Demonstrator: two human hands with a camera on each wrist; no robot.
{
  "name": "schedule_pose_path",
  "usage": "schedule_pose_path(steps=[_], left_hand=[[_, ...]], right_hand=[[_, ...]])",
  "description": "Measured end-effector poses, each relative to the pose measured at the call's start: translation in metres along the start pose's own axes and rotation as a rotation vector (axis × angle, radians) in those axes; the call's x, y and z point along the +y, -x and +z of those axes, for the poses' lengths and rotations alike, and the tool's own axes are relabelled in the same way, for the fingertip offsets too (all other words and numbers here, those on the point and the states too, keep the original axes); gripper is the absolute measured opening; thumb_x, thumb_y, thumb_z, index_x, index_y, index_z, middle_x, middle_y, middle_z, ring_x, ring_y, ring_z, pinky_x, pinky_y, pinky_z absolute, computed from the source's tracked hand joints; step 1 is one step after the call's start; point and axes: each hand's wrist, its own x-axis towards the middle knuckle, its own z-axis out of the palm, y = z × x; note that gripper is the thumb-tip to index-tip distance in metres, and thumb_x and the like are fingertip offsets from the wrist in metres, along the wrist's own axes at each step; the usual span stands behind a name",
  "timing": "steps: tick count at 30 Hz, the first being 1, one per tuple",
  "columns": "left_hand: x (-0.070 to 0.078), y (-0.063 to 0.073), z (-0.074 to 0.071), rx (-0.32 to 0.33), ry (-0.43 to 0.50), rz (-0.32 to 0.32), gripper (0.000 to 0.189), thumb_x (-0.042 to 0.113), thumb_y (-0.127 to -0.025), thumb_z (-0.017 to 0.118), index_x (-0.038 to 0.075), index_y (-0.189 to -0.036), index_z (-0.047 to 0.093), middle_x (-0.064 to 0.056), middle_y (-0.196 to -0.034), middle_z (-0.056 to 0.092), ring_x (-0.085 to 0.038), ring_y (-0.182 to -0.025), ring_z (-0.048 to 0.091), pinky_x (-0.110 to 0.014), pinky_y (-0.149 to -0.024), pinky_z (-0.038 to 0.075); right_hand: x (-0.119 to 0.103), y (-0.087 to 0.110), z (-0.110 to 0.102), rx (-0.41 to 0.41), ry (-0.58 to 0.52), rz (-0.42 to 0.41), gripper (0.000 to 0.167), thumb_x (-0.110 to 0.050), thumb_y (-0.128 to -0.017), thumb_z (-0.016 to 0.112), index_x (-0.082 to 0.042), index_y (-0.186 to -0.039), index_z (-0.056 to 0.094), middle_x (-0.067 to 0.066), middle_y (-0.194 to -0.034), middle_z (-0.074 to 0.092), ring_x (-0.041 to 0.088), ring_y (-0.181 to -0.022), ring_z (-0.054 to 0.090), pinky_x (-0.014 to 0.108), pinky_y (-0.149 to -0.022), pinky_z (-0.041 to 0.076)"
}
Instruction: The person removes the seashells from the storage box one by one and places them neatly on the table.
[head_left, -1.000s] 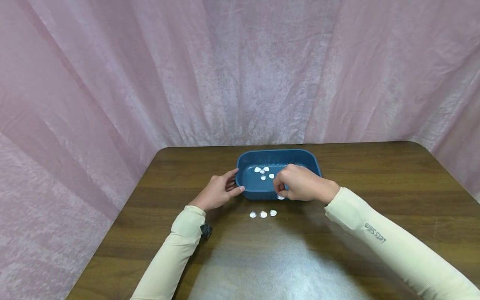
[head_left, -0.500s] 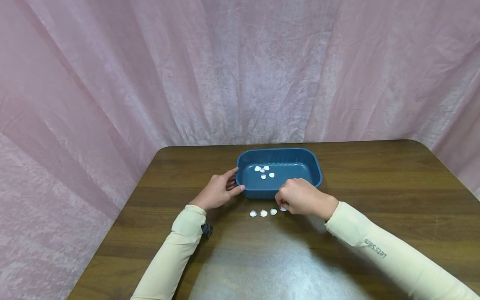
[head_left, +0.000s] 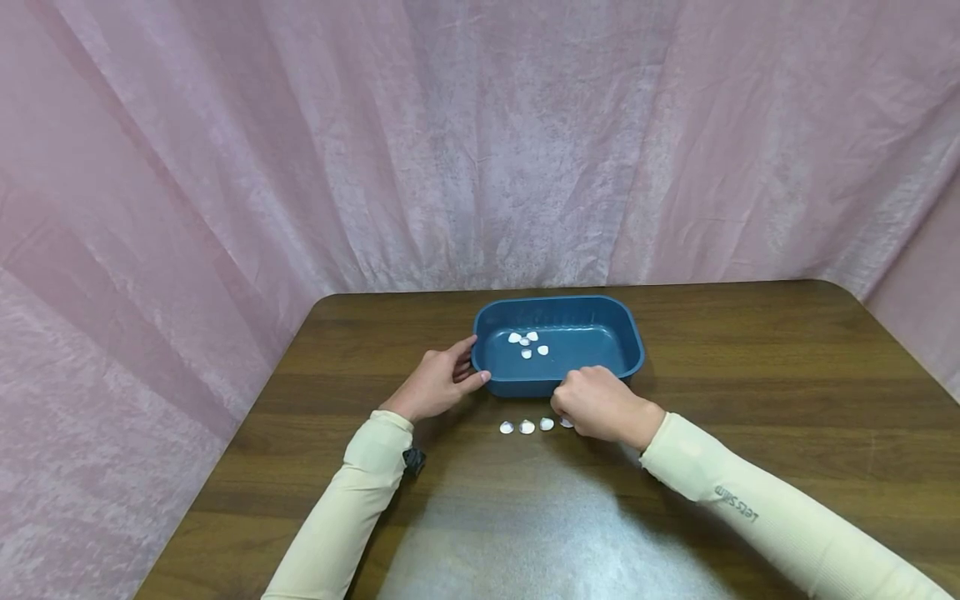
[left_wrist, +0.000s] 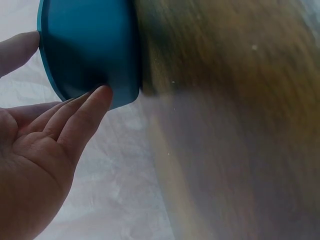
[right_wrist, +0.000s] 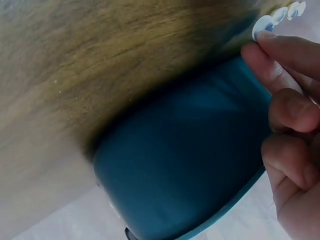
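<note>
Your arms [head_left: 333, 517] reach forward, left hand [head_left: 431, 389] spread at the thumb [head_left: 474, 382], right hand [head_left: 600, 404] curled, pinching at the fingertips [right_wrist: 268, 38].

You're wearing one readable brand: small dark lettering [head_left: 737, 503] is spelling "LetsSlim" on your pale right sleeve [head_left: 795, 533]. It's running lengthwise along the forearm, starting on the elbow side and ending toward the wrist, so in the head view it's appearing nearly upside down. "Lets" and "Slim" are sitting close together; print's staying too small for telling whether an apostrophe is included
</note>
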Motion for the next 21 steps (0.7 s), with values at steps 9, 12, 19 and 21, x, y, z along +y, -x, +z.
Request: schedule_pose_path(steps=[9,12,19,21], left_hand=[[-0.0021,-0.0010,0.0000,-0.002,0.008,-0.002,0.074,0.032,-0.098,0.066,0.000,-0.156,0.032,-0.023,-0.150,0.050,-0.028,-0.132,0.059,-0.040,-0.107,0.052],[-0.0020,-0.0016,-0.0004,-0.001,0.018,0.002,0.074,0.031,-0.098,0.066,-0.001,-0.156,0.032,-0.023,-0.149,0.051,-0.028,-0.132,0.059,-0.040,-0.107,0.052],[-0.0017,-0.0023,-0.0011,-0.009,0.032,0.006,0.074,0.030,-0.098,0.066,-0.002,-0.156,0.031,-0.023,-0.150,0.050,-0.029,-0.133,0.058,-0.040,-0.107,0.052],[-0.0020,-0.0024,-0.0012,-0.009,0.032,0.008,0.074,0.029,-0.099,0.066,-0.002,-0.156,0.031,-0.023,-0.150,0.050,-0.029,-0.133,0.058,-0.039,-0.107,0.052]], right_hand=[[-0.0010,-0.0001,0.0028,-0.007,-0.013,0.016,0.036,-0.002,-0.067,0.078,-0.022,-0.048,0.055,-0.005,-0.054,0.062,0.015,-0.049,0.054,0.034,-0.043,0.045],[-0.0013,0.0002,0.0029,-0.004,-0.015,0.015,0.035,-0.002,-0.066,0.079,-0.021,-0.049,0.056,-0.004,-0.055,0.063,0.016,-0.050,0.055,0.035,-0.044,0.047],[-0.0020,0.0002,0.0004,-0.015,-0.005,0.018,0.034,-0.003,-0.066,0.078,-0.021,-0.050,0.055,-0.003,-0.056,0.064,0.019,-0.050,0.057,0.038,-0.044,0.047],[-0.0023,0.0002,-0.0028,-0.017,-0.002,0.016,0.034,-0.003,-0.066,0.079,-0.021,-0.050,0.055,-0.003,-0.056,0.063,0.018,-0.050,0.056,0.038,-0.043,0.047]])
